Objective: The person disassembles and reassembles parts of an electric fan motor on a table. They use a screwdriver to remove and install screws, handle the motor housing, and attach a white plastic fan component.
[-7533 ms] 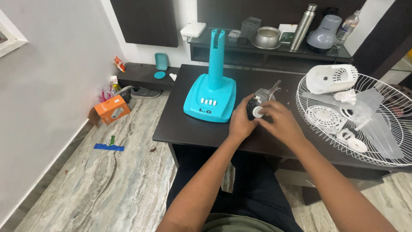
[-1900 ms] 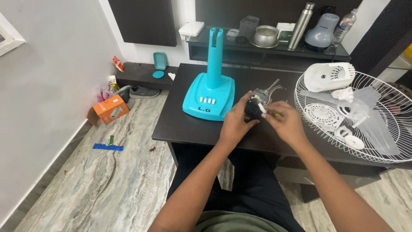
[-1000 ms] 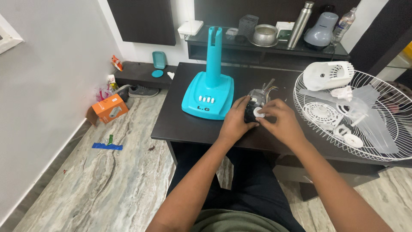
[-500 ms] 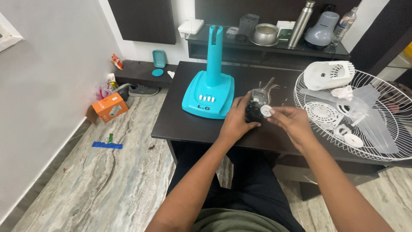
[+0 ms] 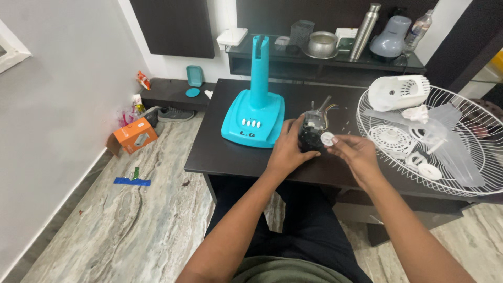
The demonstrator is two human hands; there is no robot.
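- The left hand (image 5: 287, 149) is wrapped around a small dark fan motor (image 5: 311, 135) and holds it tight on the dark tabletop (image 5: 230, 152).
- The fingers curl round the near side of the motor, and the thumb lies along its left side. This hand is closed on the motor, not spread.
- Thin wires (image 5: 330, 110) stick up from the back of the motor, and a grey shaft points up beside them.
- The right hand (image 5: 356, 154) pinches a small round white part (image 5: 327, 139) between the thumb and first fingers. The other fingers are bent loosely.
- The white part is right up against the front of the motor. I cannot tell if it is on all the way or just touching.
- To do this step well, I think the left hand should keep the motor from rolling, so the round part meets it flat and straight.
- The right hand should turn or push gently, because a small plastic part could go on crooked.
- It would be good to keep the fingers off the thin wires so they do not get pulled.
- The blue fan stand (image 5: 254, 112) sits just to the left of the hands.
- The white wire guard (image 5: 474, 183) lies to the right, with the clear blades and other white fan parts in it.
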